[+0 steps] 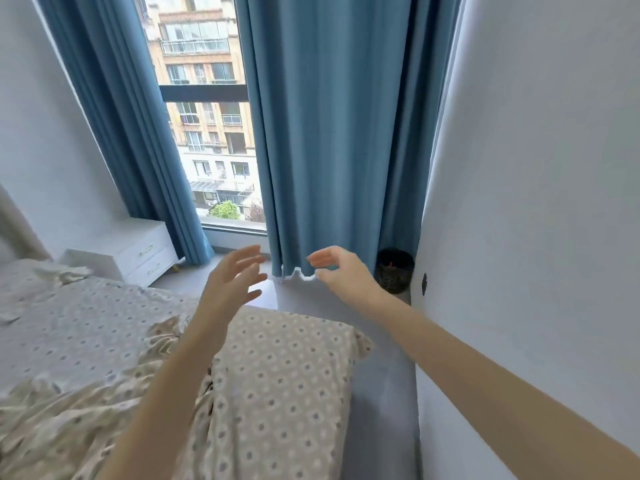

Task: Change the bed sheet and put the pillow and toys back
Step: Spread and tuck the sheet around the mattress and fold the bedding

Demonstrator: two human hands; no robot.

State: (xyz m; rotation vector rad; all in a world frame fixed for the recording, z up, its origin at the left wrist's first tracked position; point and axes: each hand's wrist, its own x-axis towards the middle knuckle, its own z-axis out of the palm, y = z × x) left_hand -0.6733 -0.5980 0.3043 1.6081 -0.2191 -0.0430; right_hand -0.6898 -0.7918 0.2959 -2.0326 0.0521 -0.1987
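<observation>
A beige bed sheet (277,393) with a dotted ring pattern covers the bed at the lower left, pulled over the near corner and rumpled toward the left. My left hand (232,278) is raised above that corner with its fingers spread, holding nothing. My right hand (341,271) is stretched out beside it toward the blue curtain (329,133), fingers loosely bent and empty. No pillow or toy is in view.
A white nightstand (135,249) with two drawers stands beyond the bed by the window (207,133). A dark round bin (394,270) sits on the floor against the white wall (536,202) on the right. A narrow strip of grey floor (381,393) runs between bed and wall.
</observation>
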